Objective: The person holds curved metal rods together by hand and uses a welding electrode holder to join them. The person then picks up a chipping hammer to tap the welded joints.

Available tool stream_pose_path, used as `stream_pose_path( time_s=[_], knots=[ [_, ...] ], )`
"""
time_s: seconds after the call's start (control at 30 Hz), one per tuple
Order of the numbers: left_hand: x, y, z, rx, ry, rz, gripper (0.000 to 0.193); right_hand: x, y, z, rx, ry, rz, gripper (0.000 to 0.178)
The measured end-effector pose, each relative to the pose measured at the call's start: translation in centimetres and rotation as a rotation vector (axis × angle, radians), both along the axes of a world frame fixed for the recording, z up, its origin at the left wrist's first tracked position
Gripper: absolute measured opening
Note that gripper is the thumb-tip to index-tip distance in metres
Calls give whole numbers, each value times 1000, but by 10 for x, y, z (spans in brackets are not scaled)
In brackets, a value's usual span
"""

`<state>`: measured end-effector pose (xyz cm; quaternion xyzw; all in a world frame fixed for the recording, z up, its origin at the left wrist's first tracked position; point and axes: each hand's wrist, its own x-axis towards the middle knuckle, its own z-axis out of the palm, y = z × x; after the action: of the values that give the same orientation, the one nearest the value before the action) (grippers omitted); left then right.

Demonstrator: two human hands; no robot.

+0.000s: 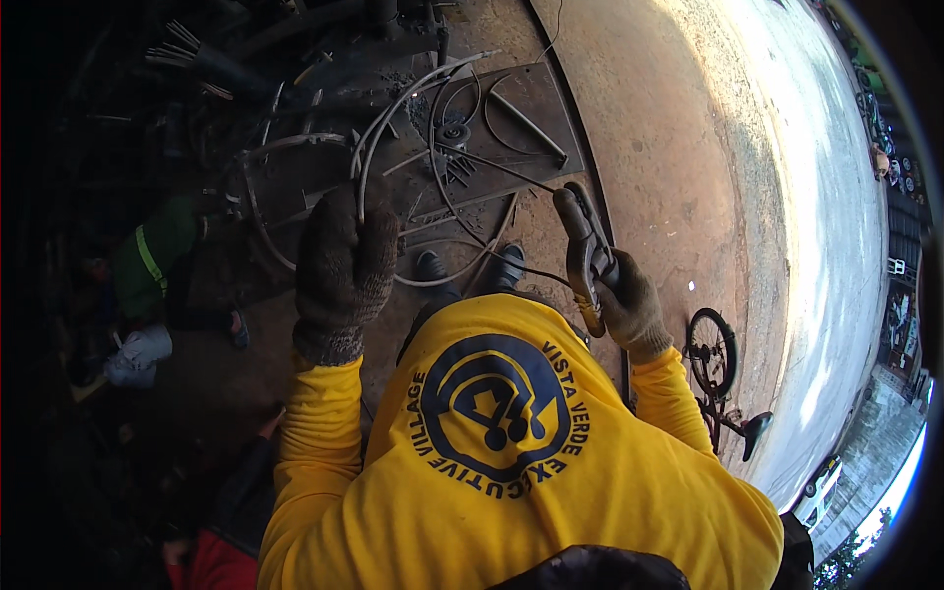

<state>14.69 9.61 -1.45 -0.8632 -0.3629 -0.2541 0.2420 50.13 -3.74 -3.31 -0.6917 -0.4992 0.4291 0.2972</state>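
Note:
My left hand (344, 265), in a dark knitted glove, is closed around the lower end of a curved metal rod (379, 123). The rod arcs up and to the right over a dark metal plate. My right hand (634, 307), gloved too, grips a welding electrode holder (582, 241). A thin straight electrode (501, 171) sticks out of its jaws toward the left, its far end over the plate near a small round metal part (452, 135). From the holder's lower end a dark cable (541, 272) runs left.
The metal plate (546, 98) carries a straight tube (528, 128) and scraps. Bent metal bars (258, 211) lie left of it. A person in green (152, 261) is at the left; another's red sleeve (221, 562) shows lower left. A bicycle (713, 359) stands at right.

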Motion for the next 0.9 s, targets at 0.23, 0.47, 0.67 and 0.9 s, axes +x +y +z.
stream_pose_path(
  time_s=[0.23,0.47,0.67,0.9],
  knots=[
    [21,-1,20,-595,-509,-33,32,-1,3,4,-32,11,-2,48],
    [27,2,28,-591,-510,-78,29,-5,4,9,-14,-8,13,50],
    [34,2,38,-694,-552,-81,27,-8,5,13,-31,6,-3,50],
    [35,2,36,-658,-532,-66,27,-7,4,9,-27,-23,9,47]
  ],
)
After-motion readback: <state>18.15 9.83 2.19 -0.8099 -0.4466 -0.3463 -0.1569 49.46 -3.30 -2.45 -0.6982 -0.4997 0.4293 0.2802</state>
